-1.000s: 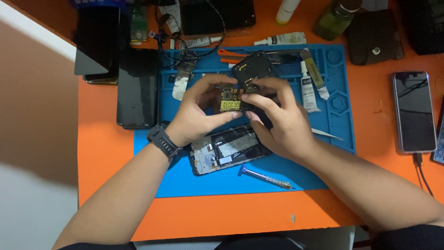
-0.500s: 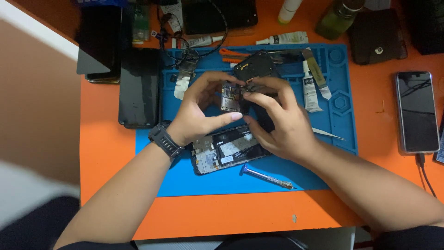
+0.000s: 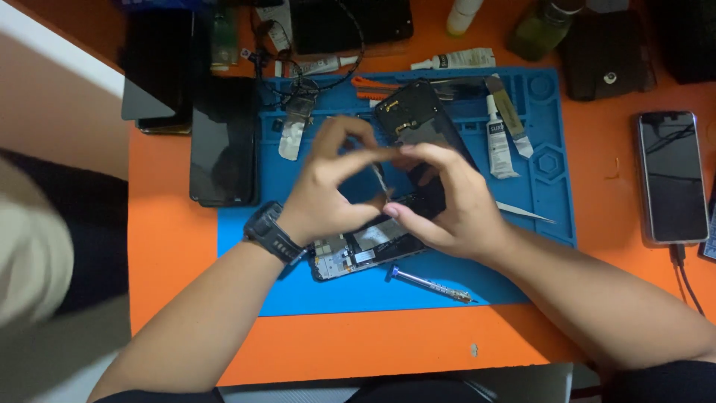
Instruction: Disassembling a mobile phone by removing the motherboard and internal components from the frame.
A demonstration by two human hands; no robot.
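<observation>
My left hand (image 3: 328,186) and my right hand (image 3: 456,203) meet fingertip to fingertip above the blue work mat (image 3: 246,224). Between them they pinch a small circuit board (image 3: 380,179), seen edge-on as a thin sliver. Directly below lies an opened phone (image 3: 358,250) with its insides showing, partly hidden by both hands. A black back cover (image 3: 418,119) rests on the mat just behind my fingers. My left wrist wears a black watch (image 3: 272,235).
A screwdriver (image 3: 429,283) lies on the mat in front of the opened phone, and tweezers (image 3: 526,213) lie to the right. A glue tube (image 3: 496,138) sits by the cover. A dark phone (image 3: 224,142) lies at left, another phone (image 3: 671,175) on a cable at right. Bottles and cases line the far edge.
The small board, held flat with its yellow label up, has been turned on edge between my fingertips. Both hands have lifted slightly and the view has shifted.
</observation>
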